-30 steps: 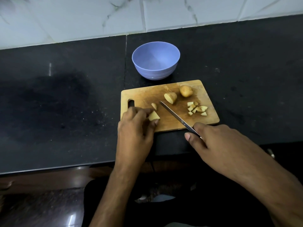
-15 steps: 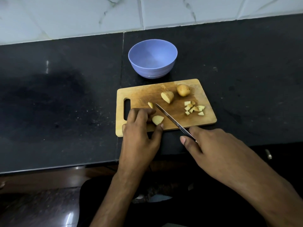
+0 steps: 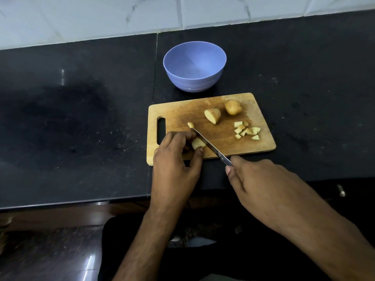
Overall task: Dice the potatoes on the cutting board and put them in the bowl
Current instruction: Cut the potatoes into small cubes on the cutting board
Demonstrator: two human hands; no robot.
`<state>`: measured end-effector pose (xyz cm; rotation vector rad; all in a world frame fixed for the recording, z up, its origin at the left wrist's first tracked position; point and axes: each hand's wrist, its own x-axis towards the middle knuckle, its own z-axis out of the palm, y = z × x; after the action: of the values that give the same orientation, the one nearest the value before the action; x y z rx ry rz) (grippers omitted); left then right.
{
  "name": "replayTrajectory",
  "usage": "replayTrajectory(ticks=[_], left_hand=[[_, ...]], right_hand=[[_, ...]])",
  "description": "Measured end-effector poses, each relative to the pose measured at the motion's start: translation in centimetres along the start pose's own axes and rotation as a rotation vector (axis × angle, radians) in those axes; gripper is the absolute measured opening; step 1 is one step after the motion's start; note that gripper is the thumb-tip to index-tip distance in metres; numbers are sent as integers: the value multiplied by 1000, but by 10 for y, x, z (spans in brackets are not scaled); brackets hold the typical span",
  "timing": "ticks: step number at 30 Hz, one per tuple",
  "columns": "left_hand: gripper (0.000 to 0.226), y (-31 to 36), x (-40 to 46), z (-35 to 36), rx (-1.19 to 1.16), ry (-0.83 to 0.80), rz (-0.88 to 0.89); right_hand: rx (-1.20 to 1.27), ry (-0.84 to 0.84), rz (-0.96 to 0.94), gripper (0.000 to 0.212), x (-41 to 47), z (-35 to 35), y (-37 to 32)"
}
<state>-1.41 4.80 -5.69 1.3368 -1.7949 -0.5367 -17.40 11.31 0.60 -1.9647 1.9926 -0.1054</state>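
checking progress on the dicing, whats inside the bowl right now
Nothing can be seen inside the bowl: its inner wall and bottom show bare. The diced pieces lie on the board. The near inner wall is hidden by the rim, so a piece there cannot be ruled out.

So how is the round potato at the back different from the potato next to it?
The round potato looks whole, brown skin all over; the half potato has been cut, showing a flat pale face. The round one looks bigger and sits nearer the board's far right corner; the half lies to its left, nearer the middle. Both rest on the cutting board, and neither hand touches them.
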Motion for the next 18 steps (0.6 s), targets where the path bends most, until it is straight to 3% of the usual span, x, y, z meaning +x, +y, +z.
replayTrajectory(ticks=[9,18], left_hand=[[25,3,1,1,3,-4,-17],[28,3,-1,-1,-31,-11,-63]], right_hand=[[59,-68,-4,30,10,5,4],[-57,-203,55,34,-17,-17,13]])
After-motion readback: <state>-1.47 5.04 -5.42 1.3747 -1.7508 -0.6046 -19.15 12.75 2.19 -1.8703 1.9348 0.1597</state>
